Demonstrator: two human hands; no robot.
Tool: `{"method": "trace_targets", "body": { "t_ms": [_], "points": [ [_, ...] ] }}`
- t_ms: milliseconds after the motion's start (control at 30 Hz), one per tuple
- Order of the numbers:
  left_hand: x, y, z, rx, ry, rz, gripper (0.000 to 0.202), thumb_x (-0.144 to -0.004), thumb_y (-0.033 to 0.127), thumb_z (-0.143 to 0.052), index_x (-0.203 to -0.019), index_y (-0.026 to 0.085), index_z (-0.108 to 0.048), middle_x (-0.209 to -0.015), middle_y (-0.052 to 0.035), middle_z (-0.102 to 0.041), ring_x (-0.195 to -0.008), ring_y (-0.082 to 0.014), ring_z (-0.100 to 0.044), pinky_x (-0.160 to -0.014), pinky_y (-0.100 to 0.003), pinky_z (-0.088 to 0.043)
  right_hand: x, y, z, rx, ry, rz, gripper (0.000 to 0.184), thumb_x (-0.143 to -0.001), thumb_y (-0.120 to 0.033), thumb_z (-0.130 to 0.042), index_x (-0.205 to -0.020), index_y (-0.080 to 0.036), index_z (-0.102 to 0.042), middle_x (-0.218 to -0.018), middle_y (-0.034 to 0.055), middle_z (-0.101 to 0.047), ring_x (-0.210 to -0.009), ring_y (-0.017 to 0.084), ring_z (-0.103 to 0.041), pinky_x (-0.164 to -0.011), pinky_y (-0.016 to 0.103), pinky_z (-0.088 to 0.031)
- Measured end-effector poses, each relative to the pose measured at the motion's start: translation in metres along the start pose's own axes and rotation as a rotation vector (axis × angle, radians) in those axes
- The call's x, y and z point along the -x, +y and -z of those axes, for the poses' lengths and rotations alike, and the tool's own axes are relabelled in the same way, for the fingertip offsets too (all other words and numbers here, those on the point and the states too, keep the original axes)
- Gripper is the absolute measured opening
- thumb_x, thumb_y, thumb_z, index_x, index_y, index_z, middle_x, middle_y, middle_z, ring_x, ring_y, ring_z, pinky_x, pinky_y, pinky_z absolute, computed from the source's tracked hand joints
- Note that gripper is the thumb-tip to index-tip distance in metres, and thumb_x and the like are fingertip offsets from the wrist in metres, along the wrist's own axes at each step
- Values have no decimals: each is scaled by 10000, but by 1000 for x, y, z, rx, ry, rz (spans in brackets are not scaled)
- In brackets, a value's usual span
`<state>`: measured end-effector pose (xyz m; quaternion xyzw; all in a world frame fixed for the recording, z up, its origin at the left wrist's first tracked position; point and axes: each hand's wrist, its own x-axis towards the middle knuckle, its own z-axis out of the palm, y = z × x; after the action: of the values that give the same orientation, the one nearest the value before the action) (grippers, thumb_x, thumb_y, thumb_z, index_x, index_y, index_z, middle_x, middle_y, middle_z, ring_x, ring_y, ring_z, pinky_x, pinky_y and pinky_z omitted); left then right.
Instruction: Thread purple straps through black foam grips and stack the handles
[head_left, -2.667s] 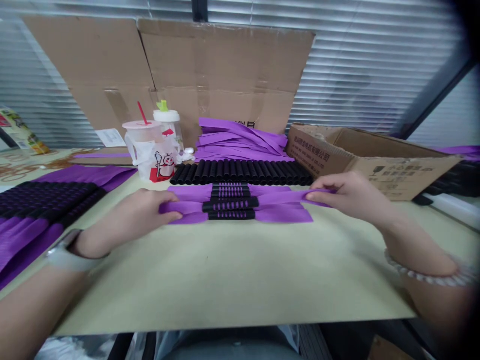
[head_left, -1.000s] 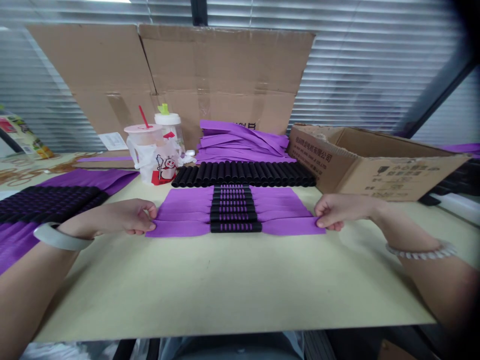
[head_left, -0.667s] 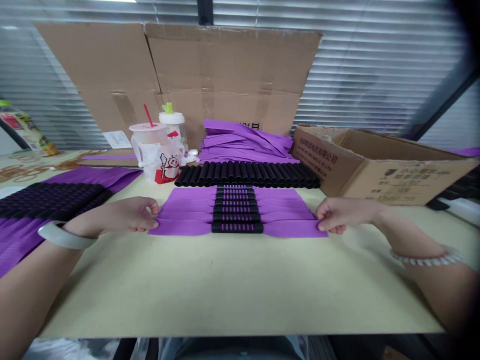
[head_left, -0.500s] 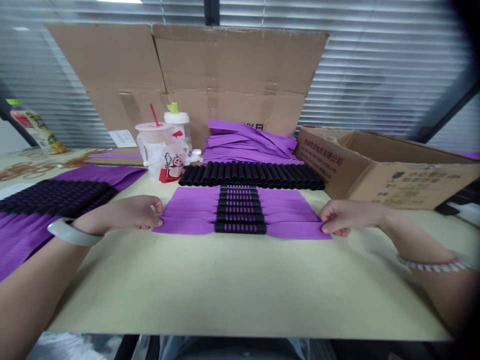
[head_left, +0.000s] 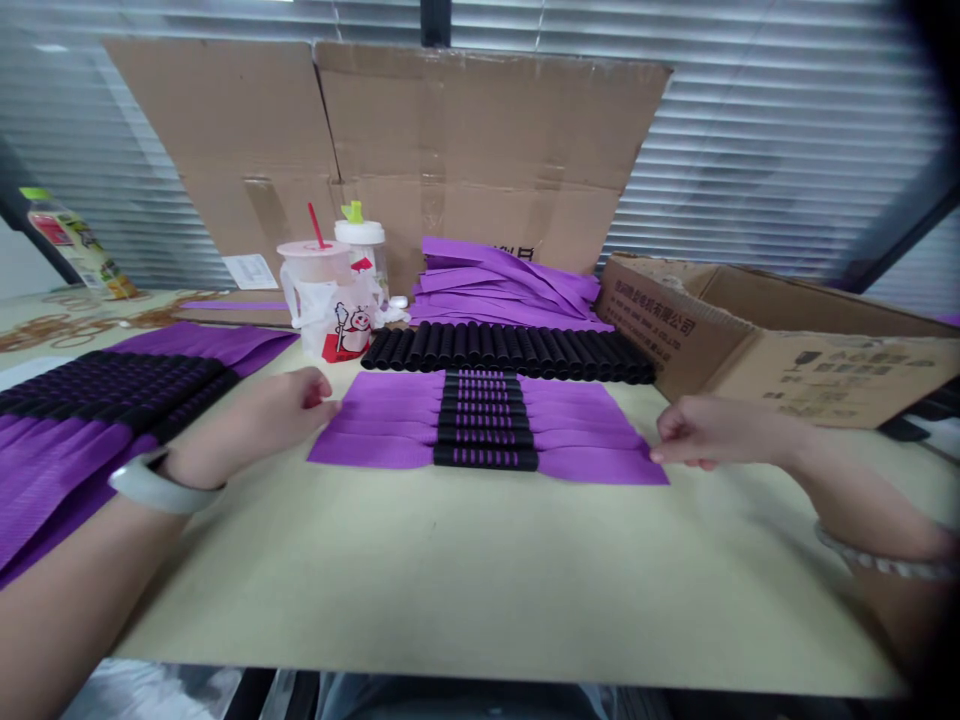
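Note:
Several flat purple strips [head_left: 600, 462], each threaded through a black slotted tube [head_left: 486, 458], lie in overlapping rows in front of me. At the right end of the nearest strip, my right hand [head_left: 709, 432] is closed, with its fingers curled and the thumb tip on the strip's edge. My left hand [head_left: 277, 415] hovers by the left ends of the rows, thumb apart from the curled fingers, holding nothing. Behind the rows, plain black tubes [head_left: 510, 350] lie side by side in a line.
Loose purple strips [head_left: 502, 285] are piled at the back. An opened cardboard box [head_left: 810, 370] stands right. More threaded strips [head_left: 112, 400] lie left. A bagged cup with a red straw [head_left: 322, 300], a clear bottle [head_left: 367, 245] and a drink bottle [head_left: 79, 245] stand behind. A cardboard sheet [head_left: 480, 130] leans upright.
My left hand has let go of the nearest strip's left end and moved up and away. The right hand stays at the right end. The view has shifted slightly.

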<state>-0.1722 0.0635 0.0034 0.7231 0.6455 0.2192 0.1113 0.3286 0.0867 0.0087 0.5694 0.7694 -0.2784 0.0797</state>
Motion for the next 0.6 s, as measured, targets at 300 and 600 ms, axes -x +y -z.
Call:
{"method": "trace_targets", "body": {
  "t_ms": [300,600],
  "points": [
    [38,63,-61,-219,-104,-369,757,-875,535,-412,-1481,105,-266,-1536,-176,-292,-1407,-333,-290,-1133,-479,-291,10,-79,-43,169,766,574,211,-946,-385,-511,-915,-233,-653,-899,38,-666,-805,204,-623,-722,339,-507],
    [55,75,-78,-310,-118,-281,778,-887,549,-338,-1495,73,-240,-1550,-204,-215,-1439,-357,-156,-1152,-547,-202,-18,-92,-88,321,882,825,202,-943,-205,-552,-1135,-202,-612,-1043,72,-660,-952,247,-620,-850,442,-543]
  ]
}}
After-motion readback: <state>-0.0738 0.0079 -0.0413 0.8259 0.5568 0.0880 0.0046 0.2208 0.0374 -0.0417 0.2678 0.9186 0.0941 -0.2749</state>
